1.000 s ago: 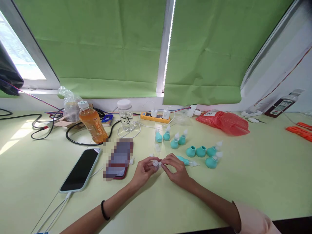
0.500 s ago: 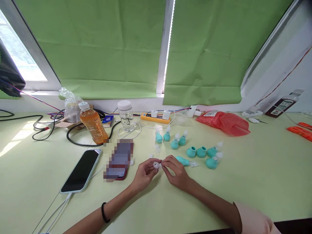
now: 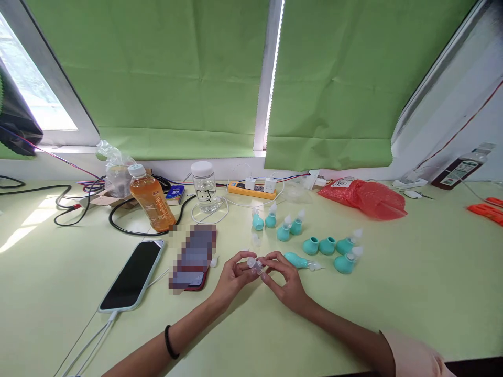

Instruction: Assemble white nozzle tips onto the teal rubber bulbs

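My left hand (image 3: 232, 278) pinches a small clear plastic piece (image 3: 254, 264) between thumb and fingers. Touching the right side of that piece are the fingertips of my right hand (image 3: 288, 281), thumb and fingers curved in around it. Just behind my right hand a teal bulb with a clear tip (image 3: 296, 260) lies on its side. Teal bulbs with clear tips (image 3: 283, 231) stand farther back, and two teal bulbs without tips (image 3: 326, 245) are to the right. Loose clear pieces (image 3: 255, 240) lie behind my hands.
A black-screened phone (image 3: 131, 275), a blurred red-edged phone (image 3: 194, 256) and an orange drink bottle (image 3: 151, 199) are at left. Behind are a clear jar (image 3: 204, 188), a yellow power strip (image 3: 251, 190) and cables. A red plastic bag (image 3: 363, 199) lies back right.
The clear piece has turned between my fingers; its round opening no longer faces the camera. My right fingers have shifted slightly around it. The whole view has moved a little.
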